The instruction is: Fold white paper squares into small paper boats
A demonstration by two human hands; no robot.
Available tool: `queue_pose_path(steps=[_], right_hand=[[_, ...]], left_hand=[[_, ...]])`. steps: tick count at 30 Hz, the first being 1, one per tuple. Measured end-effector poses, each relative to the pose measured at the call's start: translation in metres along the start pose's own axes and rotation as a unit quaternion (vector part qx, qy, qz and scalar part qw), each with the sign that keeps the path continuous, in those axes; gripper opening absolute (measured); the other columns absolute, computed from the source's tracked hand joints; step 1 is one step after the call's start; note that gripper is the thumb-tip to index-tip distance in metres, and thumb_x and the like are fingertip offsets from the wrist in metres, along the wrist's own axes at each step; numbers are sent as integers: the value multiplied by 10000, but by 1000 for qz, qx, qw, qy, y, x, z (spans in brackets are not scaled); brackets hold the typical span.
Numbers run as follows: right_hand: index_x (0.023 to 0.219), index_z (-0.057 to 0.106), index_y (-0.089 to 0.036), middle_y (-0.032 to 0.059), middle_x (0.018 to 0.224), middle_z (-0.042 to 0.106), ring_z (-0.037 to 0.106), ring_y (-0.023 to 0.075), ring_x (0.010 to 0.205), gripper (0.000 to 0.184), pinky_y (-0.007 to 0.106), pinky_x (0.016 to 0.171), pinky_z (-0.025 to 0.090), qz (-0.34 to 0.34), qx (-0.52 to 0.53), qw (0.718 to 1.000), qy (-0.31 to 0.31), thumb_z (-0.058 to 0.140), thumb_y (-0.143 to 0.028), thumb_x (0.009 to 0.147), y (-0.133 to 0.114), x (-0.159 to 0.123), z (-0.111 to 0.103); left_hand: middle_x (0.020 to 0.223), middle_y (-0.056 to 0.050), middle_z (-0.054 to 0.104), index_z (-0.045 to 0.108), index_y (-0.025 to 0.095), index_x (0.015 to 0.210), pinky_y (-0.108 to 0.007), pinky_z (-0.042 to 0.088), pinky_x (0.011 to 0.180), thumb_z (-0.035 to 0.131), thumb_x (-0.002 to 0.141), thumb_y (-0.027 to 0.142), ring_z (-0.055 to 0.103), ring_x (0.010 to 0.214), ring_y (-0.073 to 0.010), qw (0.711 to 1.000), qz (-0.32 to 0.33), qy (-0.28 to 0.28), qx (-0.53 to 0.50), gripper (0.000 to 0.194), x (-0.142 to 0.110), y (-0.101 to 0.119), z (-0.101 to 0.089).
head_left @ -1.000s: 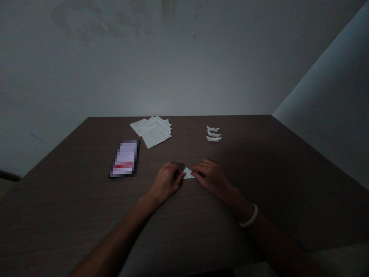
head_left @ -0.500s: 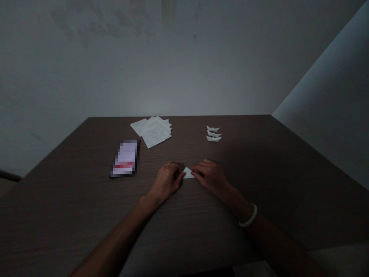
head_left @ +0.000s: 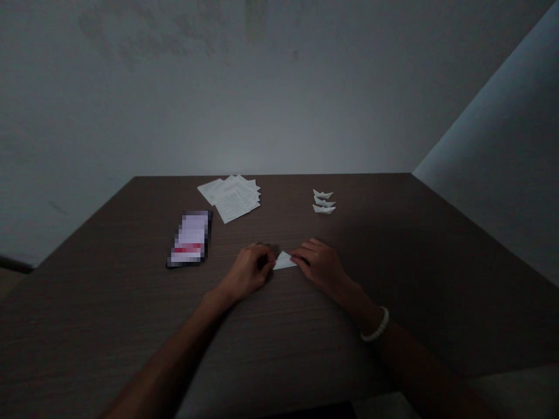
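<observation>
A small white piece of paper folded into a triangle (head_left: 284,261) is between my hands, its point facing away from me. My left hand (head_left: 251,269) pinches with thumb and forefinger at its left corner. On the opposite side my right hand (head_left: 318,263), with a pale beaded bracelet on the wrist, grips the right corner between thumb and fingers. The fingertips cover both ends of the paper. Three folded paper boats (head_left: 324,210) stand close together, one behind another, beyond my right hand.
A fanned stack of printed paper sheets (head_left: 236,201) lies toward the back left of the brown table (head_left: 271,343). Nearer, on the left, rests a phone (head_left: 190,238) with a blurred screen. A wall (head_left: 279,116) rises along the table's far edge.
My left hand has shifted slightly left along the paper, so more of the triangle's left side shows. The right hand has barely moved. Boats, sheets and phone are unchanged.
</observation>
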State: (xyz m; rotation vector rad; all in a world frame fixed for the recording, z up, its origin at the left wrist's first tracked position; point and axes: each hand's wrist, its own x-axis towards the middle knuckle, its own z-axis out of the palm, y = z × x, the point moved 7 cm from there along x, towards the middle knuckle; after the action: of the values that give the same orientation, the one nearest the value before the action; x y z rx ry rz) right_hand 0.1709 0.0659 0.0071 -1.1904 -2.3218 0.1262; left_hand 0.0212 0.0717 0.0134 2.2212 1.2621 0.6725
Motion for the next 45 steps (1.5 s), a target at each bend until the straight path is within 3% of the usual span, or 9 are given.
queue_pose_path(steps=[10,13,16,19,32,39,45], right_hand=[[887,697,-192,36,868,666,532,173,828,127,286,746,407,-17,-42,999,14,577,-226,915,-5,0,-5],[902,693,-209,37,909,653,514,182,854,153,298,738,391,-71,-75,994,21,555,-145,907,-15,-2,-7],[935,691,-220,31,952,654,505,178,860,199,300,725,382,-142,-75,987,-13,566,-82,867,-25,-6,-3],[969,692,-217,33,979,655,501,175,852,240,302,724,385,-170,-65,982,-48,586,-56,826,-28,-10,1],[930,710,-228,32,985,640,519,177,900,270,301,777,403,-99,-2,994,-46,566,-39,803,-26,-7,1],[1035,695,-274,53,1068,600,508,201,975,299,344,820,398,-62,-36,995,-65,577,-87,833,-16,-16,-5],[1023,700,-272,65,1024,600,505,210,953,259,357,807,411,-21,-60,997,-39,581,-121,850,2,-26,-15]], left_hand=[[891,-58,654,706,180,885,-339,447,798,529,815,84,568,876,-193,995,94,-29,-2,213,-2,3,4],[882,-61,649,724,182,896,-333,449,775,507,815,65,564,853,-187,993,117,-20,9,259,-3,4,6],[867,-60,648,733,188,891,-336,452,764,494,815,59,561,836,-186,992,123,-12,23,282,-4,4,7],[882,-65,647,735,190,909,-350,456,775,500,818,75,557,850,-194,991,128,-14,42,276,-4,5,8],[886,-91,593,733,155,924,-373,457,806,515,799,128,516,888,-225,975,179,-56,120,252,-11,21,8],[868,-85,574,725,172,913,-370,456,796,512,815,172,512,888,-230,970,172,-71,154,235,-12,26,8],[886,-80,572,719,181,860,-358,456,770,513,819,188,514,888,-226,969,164,-71,172,210,-12,26,8]])
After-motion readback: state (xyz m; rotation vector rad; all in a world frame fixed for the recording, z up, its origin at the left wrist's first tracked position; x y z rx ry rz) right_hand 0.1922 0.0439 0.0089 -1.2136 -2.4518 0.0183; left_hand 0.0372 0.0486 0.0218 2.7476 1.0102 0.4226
